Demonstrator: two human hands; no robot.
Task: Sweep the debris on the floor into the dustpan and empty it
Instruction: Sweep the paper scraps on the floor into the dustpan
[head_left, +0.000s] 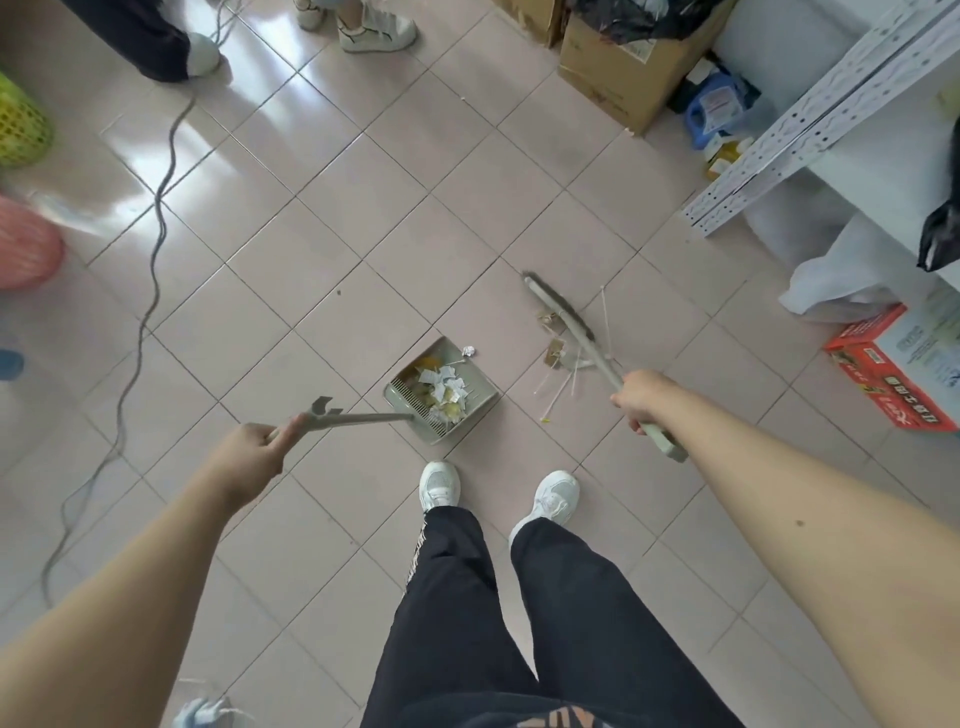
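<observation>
The right hand (641, 397) grips the broom (560, 310) handle, with the bristle head on the floor (322, 249) behind the loose debris (555, 357): cardboard scraps and thin sticks, perhaps cotton swabs. The left hand (254, 457) curls round the long handle of the dustpan (479, 396), which sits just left of that litter and holds torn paper and yellow bits. Sweeping looks midway. The next move calls for a short stroke leftward into the pan's mouth, then emptying.
</observation>
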